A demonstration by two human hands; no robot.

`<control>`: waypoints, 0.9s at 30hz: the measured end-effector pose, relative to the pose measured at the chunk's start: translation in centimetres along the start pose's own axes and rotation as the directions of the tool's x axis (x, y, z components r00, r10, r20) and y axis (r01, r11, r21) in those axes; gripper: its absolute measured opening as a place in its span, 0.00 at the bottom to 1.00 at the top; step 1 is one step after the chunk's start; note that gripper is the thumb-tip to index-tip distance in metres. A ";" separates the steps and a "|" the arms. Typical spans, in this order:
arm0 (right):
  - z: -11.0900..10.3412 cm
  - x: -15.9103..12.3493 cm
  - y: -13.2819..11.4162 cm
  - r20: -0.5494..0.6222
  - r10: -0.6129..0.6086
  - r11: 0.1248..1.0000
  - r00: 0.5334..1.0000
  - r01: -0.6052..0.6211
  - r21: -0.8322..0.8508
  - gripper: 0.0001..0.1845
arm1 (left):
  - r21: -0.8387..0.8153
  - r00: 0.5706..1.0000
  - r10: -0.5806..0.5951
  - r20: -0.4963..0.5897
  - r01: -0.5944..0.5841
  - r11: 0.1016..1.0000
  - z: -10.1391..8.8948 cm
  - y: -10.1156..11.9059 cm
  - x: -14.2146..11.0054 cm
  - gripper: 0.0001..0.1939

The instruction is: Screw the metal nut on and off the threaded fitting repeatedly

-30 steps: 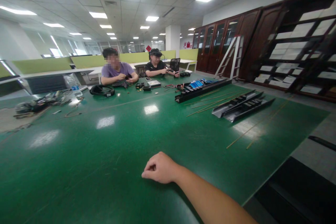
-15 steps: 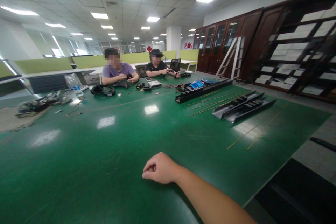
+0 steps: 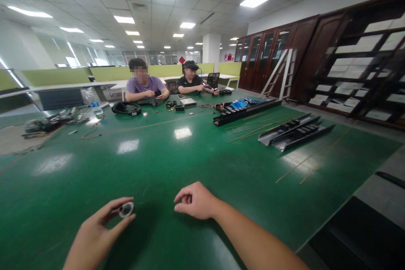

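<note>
Head view: green table (image 3: 190,160) as landmark, with the left hand (image 3: 109,221) above its near part, thumb and forefinger pinching a small round piece with a pale rim (image 3: 126,209). Right of that piece, above or on the same near part of the table, the right hand (image 3: 196,201) is loosely curled, its thumb and forefinger slightly apart; whether it touches the surface I cannot tell. Black channels (image 3: 300,140) and thin rods (image 3: 285,175) lie on the table's right side. Two people (image 3: 144,86) sit at its far edge, hands on dark objects.
</note>
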State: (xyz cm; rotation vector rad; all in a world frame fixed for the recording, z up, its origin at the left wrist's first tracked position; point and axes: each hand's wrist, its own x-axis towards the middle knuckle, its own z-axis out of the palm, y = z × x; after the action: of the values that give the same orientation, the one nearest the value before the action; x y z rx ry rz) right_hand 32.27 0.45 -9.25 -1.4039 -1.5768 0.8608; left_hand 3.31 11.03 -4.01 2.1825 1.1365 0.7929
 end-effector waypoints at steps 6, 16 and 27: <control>-0.3 0.3 0.0 -0.058 0.000 0.996 0.998 0.005 0.089 0.23 | -0.125 0.973 0.094 0.213 -0.068 0.990 6.2 2.7 1.8 0.19; 0.2 0.2 -0.3 -0.061 -0.064 0.998 0.996 0.063 -0.017 0.29 | -0.097 0.976 0.189 0.107 -0.179 0.979 6.7 0.6 0.5 0.19; 0.9 0.1 -1.0 -0.069 -0.145 0.987 0.987 0.140 -0.079 0.28 | -0.110 0.927 0.332 0.175 -0.316 0.942 7.0 1.3 0.1 0.11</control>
State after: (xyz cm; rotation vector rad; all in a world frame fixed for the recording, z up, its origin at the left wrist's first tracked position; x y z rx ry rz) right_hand 31.05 0.43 -8.67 -1.3403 -1.6441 0.6643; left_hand 8.99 9.14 -7.82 2.3525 0.6454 0.7282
